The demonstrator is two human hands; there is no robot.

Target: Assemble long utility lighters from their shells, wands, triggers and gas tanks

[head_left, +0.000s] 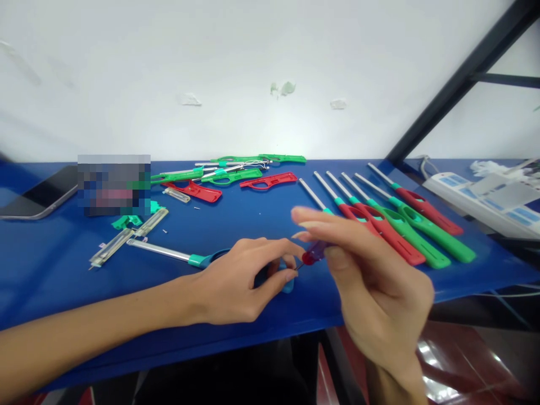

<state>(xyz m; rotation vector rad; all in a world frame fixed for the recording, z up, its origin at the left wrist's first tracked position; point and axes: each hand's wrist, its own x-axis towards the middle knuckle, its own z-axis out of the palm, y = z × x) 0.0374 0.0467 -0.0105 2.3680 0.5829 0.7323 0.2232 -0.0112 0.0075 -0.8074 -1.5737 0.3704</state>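
A blue gas lighter (202,260) with a long metal nozzle lies on the blue table in front of me. My left hand (236,278) is closed over its handle, thumb and fingers pinched near the handle's end, and covers most of it. In my right hand (375,281) is a small screwdriver (314,253) with a purple and red handle, held between thumb and fingers. Its thin shaft slants down to my left fingertips at the blue handle. Whether the tip sits in a screw is hidden by the fingers.
Several red and green lighters (392,233) lie in a row at the right. Green and red shell halves (270,180) lie at the back. Clear fuel tanks (112,247) and teal parts are at the left, near a phone (40,194). A white device (485,202) stands far right.
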